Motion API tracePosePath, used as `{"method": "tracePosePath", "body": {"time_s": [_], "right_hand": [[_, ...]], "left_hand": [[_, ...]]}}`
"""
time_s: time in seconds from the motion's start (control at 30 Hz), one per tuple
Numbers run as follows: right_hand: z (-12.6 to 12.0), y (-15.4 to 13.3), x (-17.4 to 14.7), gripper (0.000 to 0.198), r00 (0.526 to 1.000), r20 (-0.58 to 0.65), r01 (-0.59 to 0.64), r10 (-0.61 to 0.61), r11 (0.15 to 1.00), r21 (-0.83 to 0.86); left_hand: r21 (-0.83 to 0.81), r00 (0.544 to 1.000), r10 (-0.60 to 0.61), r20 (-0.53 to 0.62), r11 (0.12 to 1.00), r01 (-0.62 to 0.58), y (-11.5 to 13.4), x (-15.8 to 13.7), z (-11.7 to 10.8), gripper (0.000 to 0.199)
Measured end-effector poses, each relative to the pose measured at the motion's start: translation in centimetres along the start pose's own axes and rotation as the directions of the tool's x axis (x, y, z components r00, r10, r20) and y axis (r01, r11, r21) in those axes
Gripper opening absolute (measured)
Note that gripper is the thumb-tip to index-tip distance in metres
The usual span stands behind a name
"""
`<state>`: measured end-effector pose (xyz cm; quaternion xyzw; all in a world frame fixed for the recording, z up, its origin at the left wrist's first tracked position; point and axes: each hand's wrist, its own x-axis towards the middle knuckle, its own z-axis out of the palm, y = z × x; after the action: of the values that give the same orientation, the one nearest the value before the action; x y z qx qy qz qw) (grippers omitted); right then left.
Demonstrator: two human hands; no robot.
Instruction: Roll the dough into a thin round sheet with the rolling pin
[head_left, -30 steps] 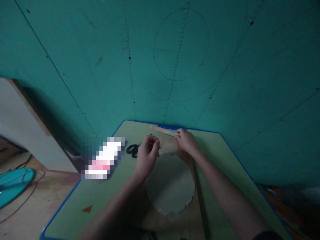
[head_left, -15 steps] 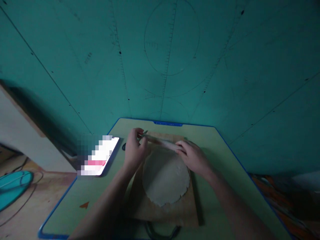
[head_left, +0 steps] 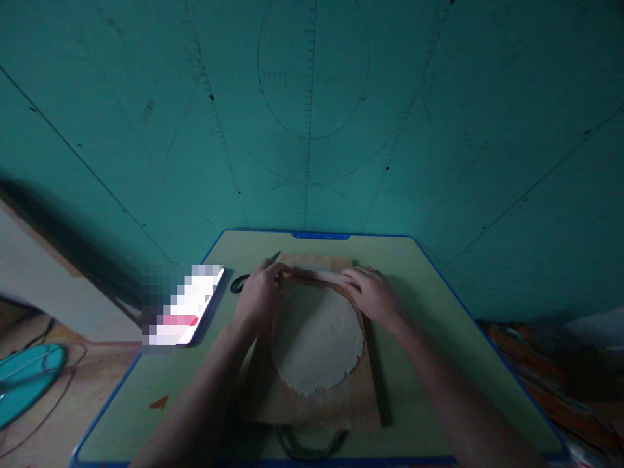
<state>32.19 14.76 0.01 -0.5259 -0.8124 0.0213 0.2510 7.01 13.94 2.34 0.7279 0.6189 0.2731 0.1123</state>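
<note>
A flat, round sheet of dough (head_left: 316, 341) with a ragged near edge lies on a wooden board (head_left: 336, 413). Across its far edge runs a slim, pale rolling pin (head_left: 319, 275), roughly level. My left hand (head_left: 260, 289) is closed round the pin's left end, and my right hand (head_left: 373, 292) grips the right end. Both palms partly hide the pin's ends. Just left of my left hand show the black handle loop of what look like scissors (head_left: 238, 283); a pointed tip sticks out beyond the fingers.
The board rests on a pale green table (head_left: 419, 403) with a blue rim. A lit phone (head_left: 205, 305), partly pixelated, stands at the table's left. A small orange triangle (head_left: 158, 403) marks the near left. Behind rises a green wall (head_left: 312, 156) with drawn lines.
The rolling pin has turned from slanting down to the right to nearly level at the dough's far edge. My left fingers have closed further round it. The camera view has shifted slightly.
</note>
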Motion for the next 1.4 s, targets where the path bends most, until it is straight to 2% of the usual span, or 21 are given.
{"method": "tracePosePath", "body": {"time_s": [0.17,0.27,0.47,0.63,0.83,1.1,1.4], "right_hand": [[0.4,0.6,0.0,0.014,0.999,-0.032,-0.031,0.031,1.0,0.001],[0.5,0.6,0.0,0.013,0.999,-0.04,-0.036,0.036,0.999,0.001],[0.7,0.4,-0.2,0.014,0.997,-0.061,-0.047,0.046,0.999,-0.003],[0.7,0.4,-0.3,0.015,0.996,-0.076,-0.051,0.051,0.999,-0.002],[0.9,0.6,-0.4,0.017,0.995,-0.091,-0.034,0.034,0.999,0.001],[0.8,0.6,-0.4,0.015,0.996,-0.089,-0.019,0.018,1.0,-0.003],[0.8,0.7,-0.4,0.015,0.997,-0.082,0.004,-0.004,1.0,0.002]], "left_hand": [[0.093,0.969,0.051,0.243,0.993,-0.075,0.3,0.0,0.1,0.03],[0.121,0.951,0.031,0.309,0.99,-0.072,0.6,0.0,0.0,0.031],[0.149,0.946,0.01,0.325,0.987,-0.061,1.1,-0.1,-0.2,0.035],[0.135,0.947,0.069,0.313,0.984,-0.116,0.4,-0.2,-0.1,0.035],[0.122,0.943,0.081,0.323,0.985,-0.126,-0.1,-0.1,-0.7,0.035],[0.109,0.928,-0.012,0.373,0.994,-0.031,-0.5,-0.1,-2.0,0.04],[0.047,0.908,0.012,0.42,0.998,-0.034,-1.3,0.2,-1.9,0.037]]}}
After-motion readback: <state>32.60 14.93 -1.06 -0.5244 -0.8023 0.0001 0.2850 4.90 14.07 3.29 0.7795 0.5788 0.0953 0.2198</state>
